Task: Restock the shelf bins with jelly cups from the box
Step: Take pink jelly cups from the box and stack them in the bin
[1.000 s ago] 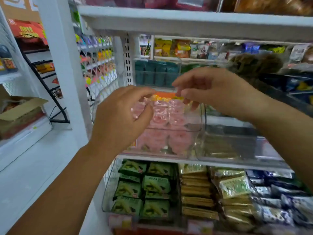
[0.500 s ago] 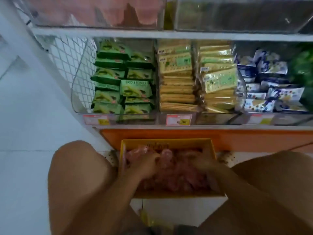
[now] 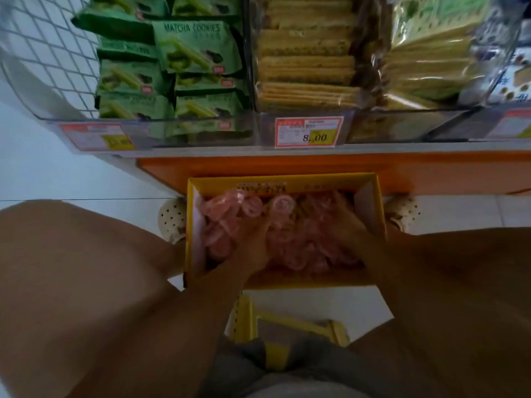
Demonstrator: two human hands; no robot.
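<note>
Head view: the picture is soft with blur, and the hands are the hardest part to read. Both are down inside the yellow box (image 3: pixel 281 182), which sits on the white floor (image 3: pixel 57 173) between the person's bare knees. The left hand (image 3: pixel 253 245) lies in the middle of the box with its fingers sunk among the pink jelly cups (image 3: pixel 301 251). Whether it grips any of them or only rests on them cannot be told. The right hand (image 3: pixel 344 225) is at the right side of the pile, its fingers lost in the cups and the blur, so its hold cannot be told either. The left knee (image 3: pixel 71 254) and right knee (image 3: pixel 459 268) fill the lower corners and cover both forearms near the frame edge.

A perforated pale shoe (image 3: pixel 172 216) shows just left of the box and another (image 3: pixel 402 211) just right, each partly hidden by it. Behind the box runs the orange shelf base (image 3: pixel 287 165). On the shelf above, green matcha cookie packs (image 3: pixel 195 47) stand beside stacked cracker packs (image 3: pixel 307 67), with a price tag (image 3: pixel 309 132) reading 8.00 below the crackers. Wire mesh (image 3: pixel 57 38) closes the left end. The top of the frame cuts off the shelf. A yellow object (image 3: pixel 287 331) lies near the person, unclear in shape.
</note>
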